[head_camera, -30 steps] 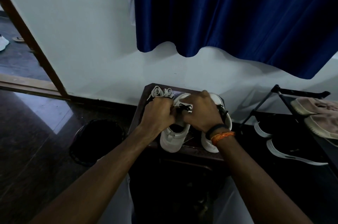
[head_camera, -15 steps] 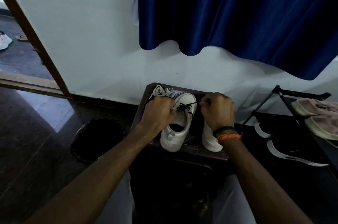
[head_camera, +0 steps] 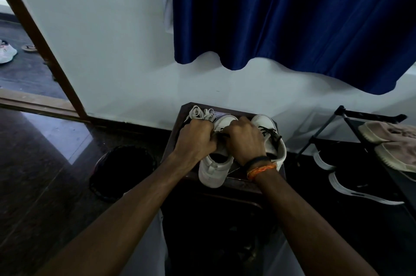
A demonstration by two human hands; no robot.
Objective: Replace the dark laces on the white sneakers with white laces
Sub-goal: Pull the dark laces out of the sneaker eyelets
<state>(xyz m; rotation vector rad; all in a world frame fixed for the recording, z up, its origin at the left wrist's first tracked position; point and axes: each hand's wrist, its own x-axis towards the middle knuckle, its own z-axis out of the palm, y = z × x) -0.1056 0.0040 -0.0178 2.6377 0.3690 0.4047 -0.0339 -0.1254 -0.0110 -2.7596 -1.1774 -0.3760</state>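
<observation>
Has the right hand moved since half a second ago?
Yes. The right hand moved left, off the right white sneaker, to the left white sneaker.

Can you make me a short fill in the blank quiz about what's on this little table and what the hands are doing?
1. Both hands work on the ____ sneaker of the pair.
2. The other sneaker is laced with ____ laces.
3. The spare white laces lie at the table's far ____ corner.
4. An orange band sits on the ____ wrist.

Missing words: left; dark; left; right
</observation>
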